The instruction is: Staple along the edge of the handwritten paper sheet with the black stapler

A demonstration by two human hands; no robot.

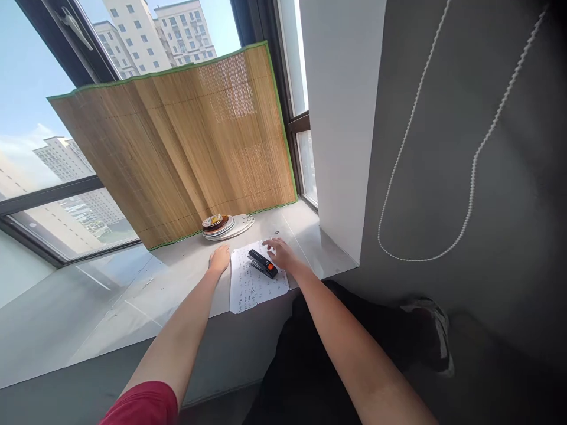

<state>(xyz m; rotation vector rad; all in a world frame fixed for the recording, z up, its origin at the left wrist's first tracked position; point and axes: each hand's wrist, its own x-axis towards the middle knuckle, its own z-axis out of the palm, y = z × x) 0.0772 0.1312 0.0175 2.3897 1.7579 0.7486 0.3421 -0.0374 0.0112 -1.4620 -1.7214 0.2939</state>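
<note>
Stapler, black with an orange patch, lies on the printed sheet on the grey sill. Right hand sits at its 2 o'clock, fingers spread flat on the paper, touching or just beside the stapler, gripping nothing. Left hand presses palm-down at the sheet's 10 o'clock edge, empty. The sheet's text is too small to read. Stacked plates at 12 o'clock, bamboo mat leaning on the window behind.
</note>
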